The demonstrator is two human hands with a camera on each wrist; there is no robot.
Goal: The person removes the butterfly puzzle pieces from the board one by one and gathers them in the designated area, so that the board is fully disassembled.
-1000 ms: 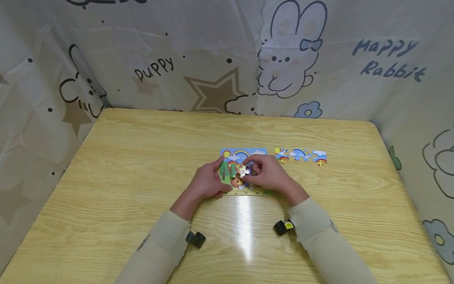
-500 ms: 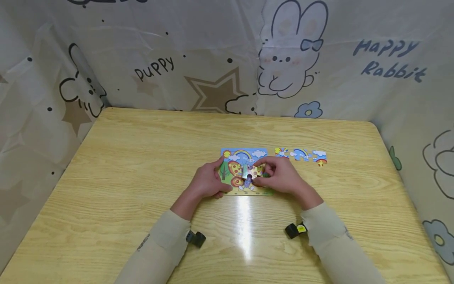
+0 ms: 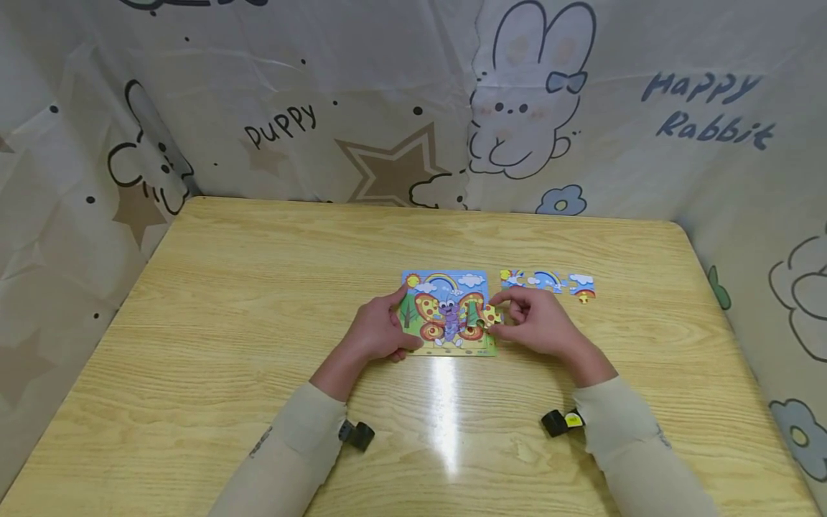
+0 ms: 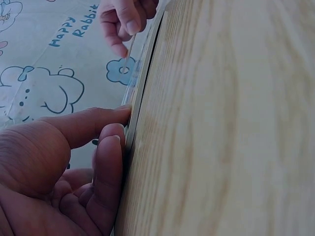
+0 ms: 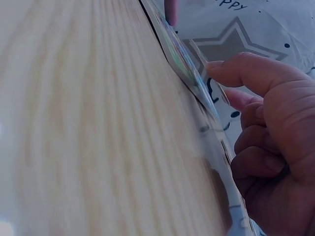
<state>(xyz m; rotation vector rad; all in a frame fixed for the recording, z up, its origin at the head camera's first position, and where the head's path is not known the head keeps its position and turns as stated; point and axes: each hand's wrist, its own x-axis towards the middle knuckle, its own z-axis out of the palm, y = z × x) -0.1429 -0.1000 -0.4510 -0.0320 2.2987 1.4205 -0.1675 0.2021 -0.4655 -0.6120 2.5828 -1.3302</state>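
A flat picture puzzle board (image 3: pixel 452 351) with a butterfly, rainbow and sun lies on the table. My left hand (image 3: pixel 381 328) grips its left edge, thumb at the lower corner and index finger near the upper one. In the left wrist view that thumb (image 4: pixel 93 123) presses on the board's edge, other fingers curled beside it. My right hand (image 3: pixel 543 321) pinches a puzzle piece (image 3: pixel 474 314), green with yellow and red spots, between thumb and index finger. The piece overlaps the board's right edge in the head view; the right wrist view shows the piece (image 5: pixel 199 55) tilted above the board.
Three loose puzzle pieces lie in a row behind my right hand: a sun piece (image 3: pixel 513 278), a rainbow piece (image 3: pixel 548 281) and a cloud piece (image 3: pixel 583 284). The wooden table (image 3: pixel 258 287) ends at a printed cloth (image 3: pixel 388 93) at the back and sides.
My right hand has moved right across the board with the pinched piece, from the left butterfly wing to the right edge, uncovering the butterfly. My left hand stays in place.
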